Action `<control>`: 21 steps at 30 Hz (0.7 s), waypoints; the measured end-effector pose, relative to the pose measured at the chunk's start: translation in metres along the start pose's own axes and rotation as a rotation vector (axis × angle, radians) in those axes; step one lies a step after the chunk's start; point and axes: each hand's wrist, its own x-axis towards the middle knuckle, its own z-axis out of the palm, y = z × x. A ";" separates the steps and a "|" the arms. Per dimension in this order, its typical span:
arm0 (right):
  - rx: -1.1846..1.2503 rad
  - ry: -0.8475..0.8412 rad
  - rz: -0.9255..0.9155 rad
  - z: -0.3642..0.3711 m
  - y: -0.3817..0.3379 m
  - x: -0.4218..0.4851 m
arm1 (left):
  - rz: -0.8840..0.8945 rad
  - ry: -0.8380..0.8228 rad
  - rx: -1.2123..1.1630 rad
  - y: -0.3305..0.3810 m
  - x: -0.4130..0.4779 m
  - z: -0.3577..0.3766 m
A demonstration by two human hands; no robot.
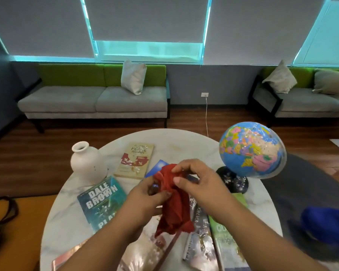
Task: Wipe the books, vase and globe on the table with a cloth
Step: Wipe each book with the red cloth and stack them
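Both hands hold a bunched red cloth (173,202) above the middle of a round marble table (67,218). The left hand (147,200) and right hand (200,184) each pinch its folds. White vase (86,161) sits near the left edge, globe (251,149) at the right edge, books (102,200) scattered between.

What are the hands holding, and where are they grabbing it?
Both hands hold the red cloth. The left hand pinches its left side near the top; the right hand grips its top edge.
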 end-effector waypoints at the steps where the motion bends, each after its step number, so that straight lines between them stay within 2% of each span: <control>1: -0.043 -0.059 -0.020 0.009 0.000 -0.007 | -0.004 0.016 -0.032 -0.001 -0.002 -0.008; 3: -0.129 -0.189 -0.026 0.027 0.006 -0.022 | -0.028 -0.017 -0.098 -0.004 -0.006 -0.020; 5: -0.179 -0.218 -0.021 0.045 0.014 -0.033 | -0.076 -0.094 -0.111 -0.006 -0.010 -0.029; 8: -0.170 -0.061 0.019 0.060 0.026 -0.039 | -0.156 -0.144 0.048 -0.015 -0.012 -0.041; 11: -0.139 0.046 0.196 0.051 0.034 -0.046 | -0.178 -0.106 0.264 -0.028 -0.009 -0.059; 17: 0.112 0.260 0.558 -0.004 0.040 -0.049 | -0.357 0.121 -0.103 -0.039 0.043 -0.075; 19: 0.197 0.311 0.647 -0.017 0.050 -0.043 | -0.349 0.156 0.050 -0.050 0.068 -0.071; 21: 0.217 0.326 0.699 -0.029 0.063 -0.032 | -0.288 0.148 0.457 -0.061 0.089 -0.060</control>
